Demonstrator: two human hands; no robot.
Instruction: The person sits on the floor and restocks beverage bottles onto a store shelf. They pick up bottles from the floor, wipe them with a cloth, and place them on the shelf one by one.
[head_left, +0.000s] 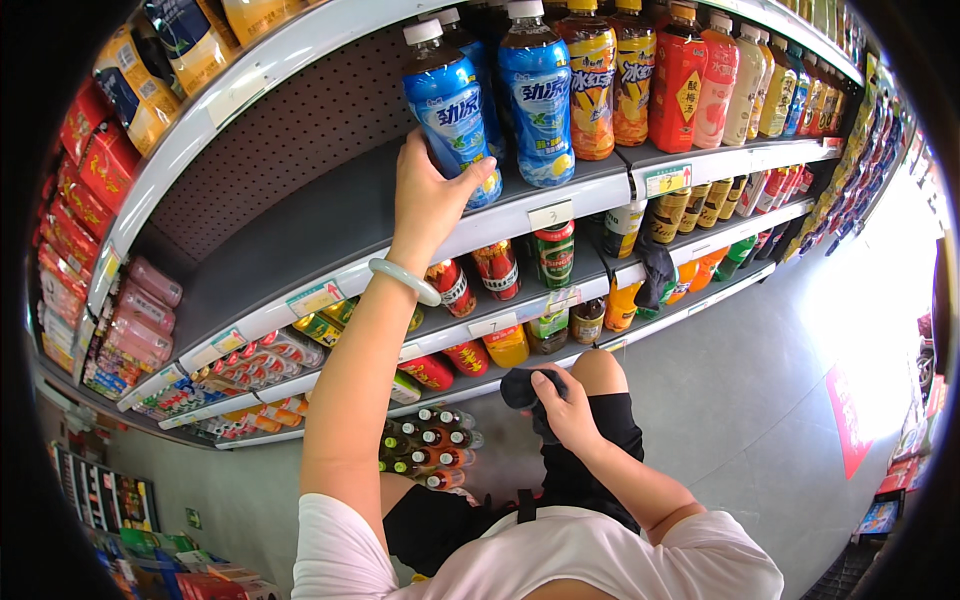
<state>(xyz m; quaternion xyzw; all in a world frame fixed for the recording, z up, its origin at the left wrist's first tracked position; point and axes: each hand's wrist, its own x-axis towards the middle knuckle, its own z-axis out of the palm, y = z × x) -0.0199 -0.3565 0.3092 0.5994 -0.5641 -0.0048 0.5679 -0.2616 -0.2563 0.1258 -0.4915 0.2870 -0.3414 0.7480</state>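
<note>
My left hand (433, 196) grips the lower part of a blue-labelled drink bottle (442, 97) with a white cap, thumb across its front. The bottle tilts at the front edge of the upper shelf (315, 217); whether its base touches the shelf I cannot tell. Just to the right stands a matching blue-labelled bottle (535, 97), upright. A pale bangle (405, 281) circles my left wrist. Lower down, in front of my knee, my right hand (566, 409) is closed around a bunched dark cloth (523, 388).
Red and yellow tea bottles (592, 90) line the shelf to the right. Beer cans (555, 255) stand one shelf below. Several capped bottles (431, 446) are grouped on the floor by my legs. A dark cloth (657, 266) hangs over a lower shelf edge.
</note>
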